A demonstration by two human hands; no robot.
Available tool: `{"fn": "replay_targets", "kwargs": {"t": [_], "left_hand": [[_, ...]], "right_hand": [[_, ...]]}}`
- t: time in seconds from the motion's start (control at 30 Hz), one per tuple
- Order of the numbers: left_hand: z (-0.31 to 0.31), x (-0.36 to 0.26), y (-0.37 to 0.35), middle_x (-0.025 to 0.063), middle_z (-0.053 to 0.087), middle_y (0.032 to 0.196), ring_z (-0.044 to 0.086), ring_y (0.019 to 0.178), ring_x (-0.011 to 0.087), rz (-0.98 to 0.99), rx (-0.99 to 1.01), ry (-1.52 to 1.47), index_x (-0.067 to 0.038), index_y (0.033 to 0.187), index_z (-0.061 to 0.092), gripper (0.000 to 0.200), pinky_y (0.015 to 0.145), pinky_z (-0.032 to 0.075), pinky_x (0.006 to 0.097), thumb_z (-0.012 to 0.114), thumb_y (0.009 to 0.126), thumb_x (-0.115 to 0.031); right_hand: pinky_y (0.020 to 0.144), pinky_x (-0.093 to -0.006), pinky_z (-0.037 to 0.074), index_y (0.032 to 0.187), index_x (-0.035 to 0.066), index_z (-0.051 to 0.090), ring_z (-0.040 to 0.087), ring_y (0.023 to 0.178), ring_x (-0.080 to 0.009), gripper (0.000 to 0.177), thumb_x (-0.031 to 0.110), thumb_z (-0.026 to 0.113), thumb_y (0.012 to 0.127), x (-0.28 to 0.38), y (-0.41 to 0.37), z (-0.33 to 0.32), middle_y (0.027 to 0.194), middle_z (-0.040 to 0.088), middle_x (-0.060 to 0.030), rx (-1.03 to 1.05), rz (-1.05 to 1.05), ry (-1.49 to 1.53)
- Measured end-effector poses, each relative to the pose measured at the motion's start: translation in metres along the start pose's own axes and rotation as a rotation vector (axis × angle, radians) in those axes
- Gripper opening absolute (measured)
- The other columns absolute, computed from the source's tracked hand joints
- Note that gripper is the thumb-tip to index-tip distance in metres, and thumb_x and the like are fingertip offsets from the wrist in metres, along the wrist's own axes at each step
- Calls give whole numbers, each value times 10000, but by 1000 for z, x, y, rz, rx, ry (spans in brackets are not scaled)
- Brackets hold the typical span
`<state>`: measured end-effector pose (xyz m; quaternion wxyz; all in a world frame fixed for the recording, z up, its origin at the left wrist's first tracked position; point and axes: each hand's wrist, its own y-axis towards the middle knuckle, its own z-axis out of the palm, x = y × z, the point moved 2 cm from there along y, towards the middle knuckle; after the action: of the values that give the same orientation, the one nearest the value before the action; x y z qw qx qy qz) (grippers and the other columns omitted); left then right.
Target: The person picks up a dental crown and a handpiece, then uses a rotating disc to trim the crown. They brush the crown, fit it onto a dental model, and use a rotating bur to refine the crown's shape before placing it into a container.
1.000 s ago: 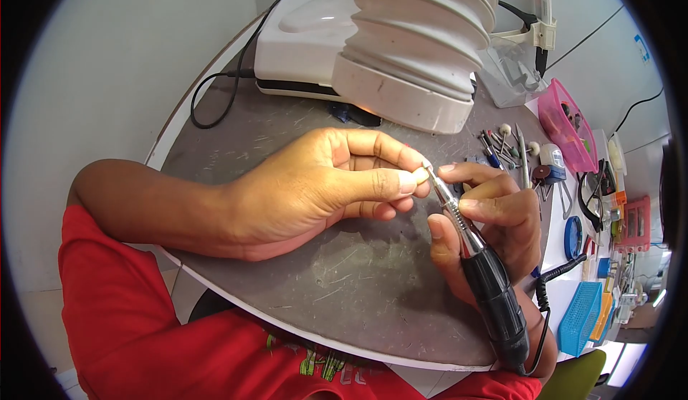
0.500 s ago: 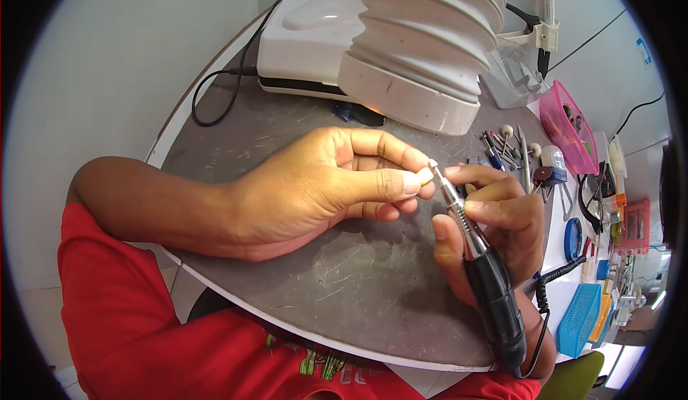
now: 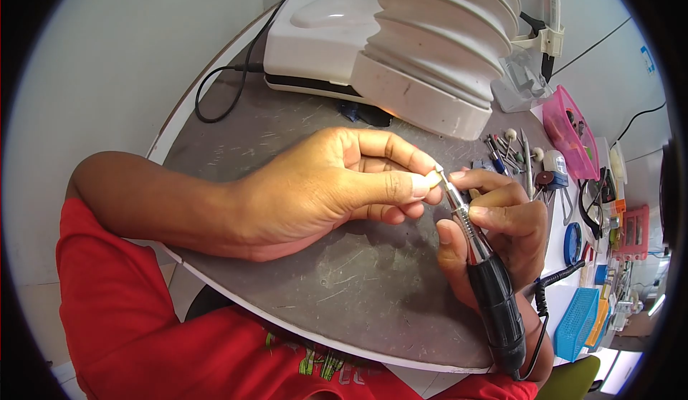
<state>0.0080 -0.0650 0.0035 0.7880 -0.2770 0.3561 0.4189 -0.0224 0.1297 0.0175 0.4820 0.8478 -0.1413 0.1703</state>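
Note:
Between the thumb and index finger of my left hand (image 3: 337,181) is a small ivory-coloured, tooth-like piece (image 3: 433,179), mostly covered by the fingertips. My right hand (image 3: 512,221) grips a rotary handpiece (image 3: 496,303) with a black body and a silver neck, held like a pen. Its tip points up and left, right at the piece, and overlaps it in this view. A coiled black cord runs beside the handpiece's rear end. Both hands are close together over the grey, scratched worktop (image 3: 344,278).
A wide white ribbed hose (image 3: 444,35) hangs just beyond my hands, beside a white machine (image 3: 319,35). Several burs and polishing tools (image 3: 509,153) lie to the right. Farther right are a pink basket (image 3: 570,135), a blue ring (image 3: 572,243) and a blue basket (image 3: 576,321).
The view has shifted slightly, so the hose, machine and tools appear a little farther right. Both hands keep their grips, and the handpiece tip stays at the small piece.

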Motion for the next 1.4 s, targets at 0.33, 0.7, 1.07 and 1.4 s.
{"fn": "replay_targets", "kwargs": {"t": [0.33,0.7,1.07,1.4], "left_hand": [[-1,2,0,74,603,1110,574,947,105,1,8,3,-37,1164,562,271,842,479,227,612,934,-172],[0,1,0,72,602,1098,569,942,103,18,9,-6,-31,1158,567,272,841,472,227,621,925,-158],[0,1,0,71,606,1094,572,937,104,8,-1,-1,-28,1155,567,270,842,479,230,617,928,-166],[-1,2,0,70,602,1094,573,939,100,4,9,-8,-30,1160,563,270,840,484,226,610,933,-168]], "right_hand": [[618,-324,545,927,50,528,693,802,-315,391,25,819,667,2,0,1,714,597,-103,18,4,-16],[613,-319,543,920,46,529,694,789,-313,379,32,817,674,1,-1,2,711,597,-105,8,13,4],[594,-306,533,910,50,529,697,794,-303,381,46,828,673,-1,-2,1,715,601,-103,-20,16,9],[600,-310,537,919,38,523,696,791,-313,379,35,815,678,0,-2,1,715,601,-114,0,13,-8]]}}
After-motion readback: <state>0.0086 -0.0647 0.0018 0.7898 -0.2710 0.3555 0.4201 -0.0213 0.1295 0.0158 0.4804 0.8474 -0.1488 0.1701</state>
